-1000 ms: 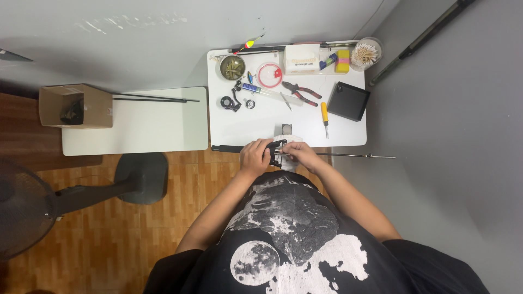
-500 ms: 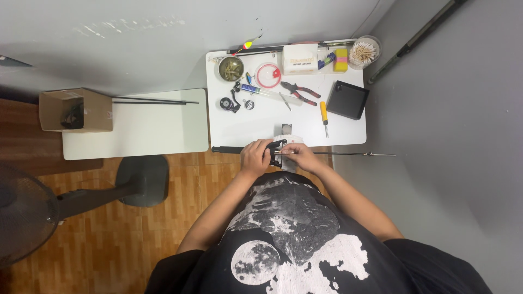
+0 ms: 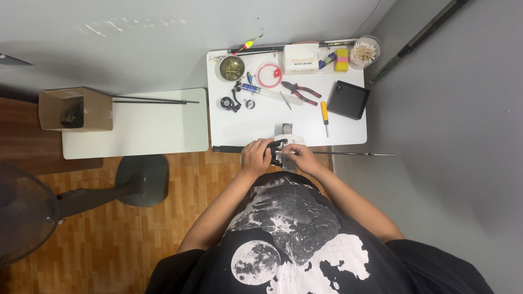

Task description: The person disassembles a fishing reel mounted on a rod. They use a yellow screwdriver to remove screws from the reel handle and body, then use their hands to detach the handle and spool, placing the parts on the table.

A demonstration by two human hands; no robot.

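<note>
Black small part (image 3: 277, 152) held between left hand (image 3: 257, 155) and right hand (image 3: 298, 157).

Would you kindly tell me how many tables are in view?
2: a taller white table under the tools, before the hands, and a lower white table on its left, bearing a cardboard box.

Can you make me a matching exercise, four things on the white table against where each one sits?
Things:
1 screwdriver
2 black tray
3 cardboard box
4 cotton swab jar

Places:
A far right corner of the right table
B left end of the left table
C right edge of the right table
D just left of the black tray

Pairs: 1-D, 2-C, 3-B, 4-A
</note>
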